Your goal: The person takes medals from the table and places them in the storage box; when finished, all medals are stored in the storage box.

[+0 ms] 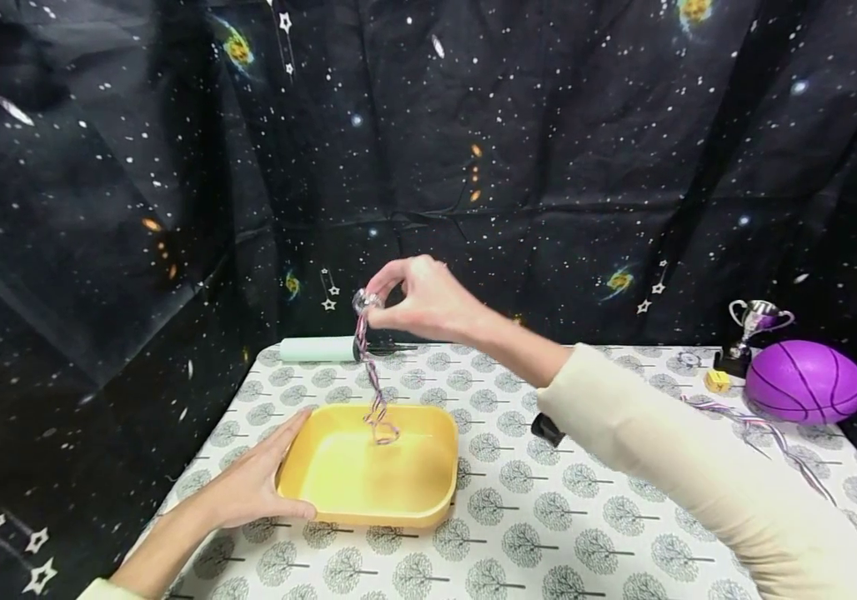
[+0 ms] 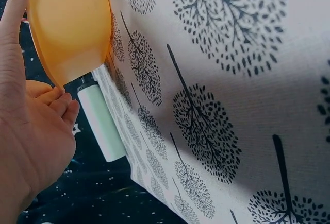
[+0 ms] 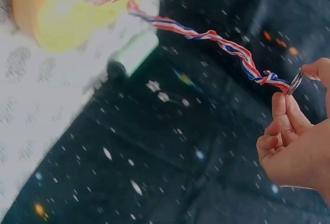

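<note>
My right hand point(image 1: 428, 302) is raised above the yellow tub point(image 1: 449, 467) and pinches a small silver medal point(image 3: 296, 82) between thumb and fingertips. From the medal hangs a twisted red, white and blue ribbon point(image 1: 373, 375). Its lower looped end dangles over the inside of the tub; whether it touches the bottom I cannot tell. My left hand point(image 1: 252, 483) holds the tub at its left side, thumb along the near edge and fingers toward the far corner. In the left wrist view, curled fingers meet the tub's rim.
Behind the tub lies a mint-green cylinder point(image 1: 316, 349) with a black end. To the right are a purple ball point(image 1: 805, 382), a silver trophy cup point(image 1: 757, 320), a small yellow cube point(image 1: 717, 381) and another striped ribbon point(image 1: 781, 442). A black object point(image 1: 546, 429) sits partly behind my right sleeve.
</note>
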Demonstrator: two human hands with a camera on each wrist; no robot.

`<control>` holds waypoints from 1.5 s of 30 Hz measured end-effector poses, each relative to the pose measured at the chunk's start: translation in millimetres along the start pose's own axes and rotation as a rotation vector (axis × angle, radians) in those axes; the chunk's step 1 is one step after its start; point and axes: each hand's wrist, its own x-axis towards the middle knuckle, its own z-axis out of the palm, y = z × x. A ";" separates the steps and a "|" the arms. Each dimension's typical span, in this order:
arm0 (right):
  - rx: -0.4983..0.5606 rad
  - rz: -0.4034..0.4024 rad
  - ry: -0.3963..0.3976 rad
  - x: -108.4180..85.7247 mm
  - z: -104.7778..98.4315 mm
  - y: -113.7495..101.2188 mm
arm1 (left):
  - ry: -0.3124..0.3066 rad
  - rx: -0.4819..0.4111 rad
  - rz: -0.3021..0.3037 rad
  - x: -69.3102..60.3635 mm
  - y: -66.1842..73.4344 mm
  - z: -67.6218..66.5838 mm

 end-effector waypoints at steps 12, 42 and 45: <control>-0.039 0.110 -0.019 -3.3 72.8 17.0 | -0.009 0.003 0.009 -0.4 1.5 -1.4; -0.147 0.239 -0.240 -63.9 233.2 53.6 | 0.009 -0.005 0.020 -1.0 -4.1 2.2; -0.224 0.213 -0.244 -64.3 238.2 54.4 | 0.008 -0.001 0.022 -1.1 -4.2 1.8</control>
